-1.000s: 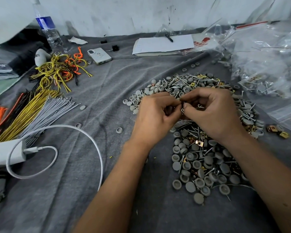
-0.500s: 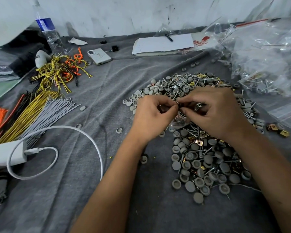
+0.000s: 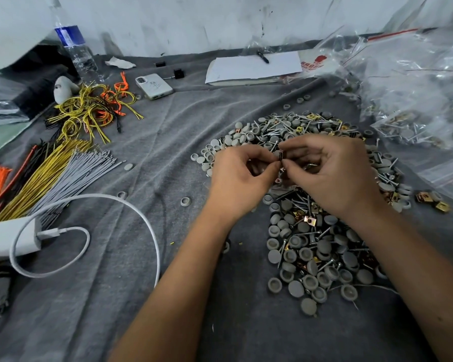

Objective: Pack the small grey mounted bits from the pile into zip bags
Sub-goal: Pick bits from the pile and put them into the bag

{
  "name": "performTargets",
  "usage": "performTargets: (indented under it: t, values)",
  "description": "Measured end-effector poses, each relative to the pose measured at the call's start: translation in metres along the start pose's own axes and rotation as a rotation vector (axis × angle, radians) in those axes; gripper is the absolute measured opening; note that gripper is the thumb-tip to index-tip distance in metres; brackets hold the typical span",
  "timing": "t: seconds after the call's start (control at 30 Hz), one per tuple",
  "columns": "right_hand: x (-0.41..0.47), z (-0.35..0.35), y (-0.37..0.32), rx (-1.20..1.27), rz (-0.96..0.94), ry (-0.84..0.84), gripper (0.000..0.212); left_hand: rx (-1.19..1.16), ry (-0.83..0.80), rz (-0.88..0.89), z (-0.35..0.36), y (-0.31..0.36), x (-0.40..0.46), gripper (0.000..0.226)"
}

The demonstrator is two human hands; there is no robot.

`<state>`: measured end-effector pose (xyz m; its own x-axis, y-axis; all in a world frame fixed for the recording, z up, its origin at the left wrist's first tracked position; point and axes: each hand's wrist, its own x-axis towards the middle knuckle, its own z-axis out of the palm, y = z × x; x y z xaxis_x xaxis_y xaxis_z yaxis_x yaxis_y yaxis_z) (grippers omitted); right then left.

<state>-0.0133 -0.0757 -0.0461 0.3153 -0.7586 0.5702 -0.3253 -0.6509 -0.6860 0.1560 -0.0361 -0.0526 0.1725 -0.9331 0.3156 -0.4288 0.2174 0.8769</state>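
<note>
A white charger [image 3: 3, 239] with its looped cable [image 3: 131, 212] lies at the left on the grey cloth [image 3: 94, 309], beside bundles of cable ties [image 3: 45, 178]. At centre the left hand [image 3: 239, 182] and right hand [image 3: 332, 173] meet fingertip to fingertip, both pinching a small dark piece [image 3: 281, 155] above the pile of grey caps and screws [image 3: 314, 252]. Clear zip bags [image 3: 416, 100] lie heaped at the right.

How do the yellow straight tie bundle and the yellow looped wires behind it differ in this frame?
The yellow straight ties lie parallel in one tidy sheaf beside grey ties; the yellow looped wires are curled and tangled. The straight ties sit nearer the charger; the looped wires lie nearer the bottle, mixed with orange and black strands. Both are yellow and rest on the grey cloth.
</note>
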Motion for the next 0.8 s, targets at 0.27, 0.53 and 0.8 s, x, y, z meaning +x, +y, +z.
performTargets:
  t: [0.27, 0.53, 0.8]
  values:
    - [-0.001, 0.0, -0.004, 0.021, -0.019, -0.025, 0.026, 0.015, 0.013, 0.05, 0.0, -0.0012, -0.002, 0.004]
    - [-0.0005, 0.0, -0.0057, 0.039, -0.029, -0.037, 0.028, 0.049, 0.031, 0.085, -0.0014, 0.0017, -0.0028, 0.008]
    - [0.0022, -0.0009, -0.0009, -0.226, -0.176, -0.03, 0.024, 0.034, 0.036, 0.043, -0.0005, 0.0026, 0.0, 0.011]
